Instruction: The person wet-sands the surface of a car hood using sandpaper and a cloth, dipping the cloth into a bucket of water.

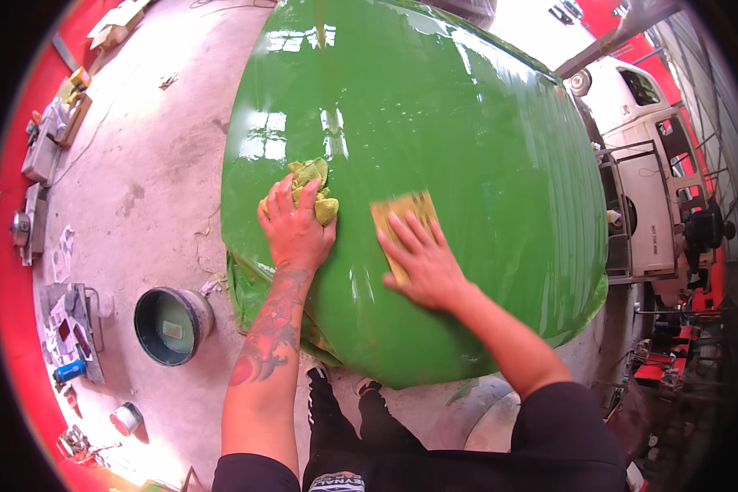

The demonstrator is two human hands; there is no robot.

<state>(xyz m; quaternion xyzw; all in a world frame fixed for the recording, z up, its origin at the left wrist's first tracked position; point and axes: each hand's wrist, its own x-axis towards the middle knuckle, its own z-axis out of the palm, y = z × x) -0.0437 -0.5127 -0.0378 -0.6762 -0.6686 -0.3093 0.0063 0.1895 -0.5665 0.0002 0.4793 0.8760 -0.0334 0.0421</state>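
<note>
Where the red wall (24, 385) curves along the left edge, a grey stand (94, 367) bears papers, dark flat objects and a blue cylinder (70, 371); any markings on these are too small to make out. Near it on the floor (152, 193) sits a small white tub (126, 418) with a reddish top, its contents unclear. Further right stands a round dark bucket (202, 325), part filled with murky grey-green liquid (165, 310). A pale rectangular piece (172, 330) shows in it, whether floating or sunk I cannot tell.

Next comes the left hand (293, 230), its arm reaching almost straight forward, fingers curled around a crumpled yellow-green cloth (327, 211) that rests on the glossy green panel (467, 164). Below, at the lower edge, a light printed emblem with lettering (338, 483) marks the dark shirt (475, 471). To the right, a yellow rectangular sheet (395, 215) lies against the panel, with dark marks too blurred to read along its far edge. Over it the right hand (424, 262) is laid flat, fingers outstretched and slightly spread, the forearm slanting in from the lower right. Beyond the panel, a white vehicle (656, 197) carries small dark lettering on its side.
</note>
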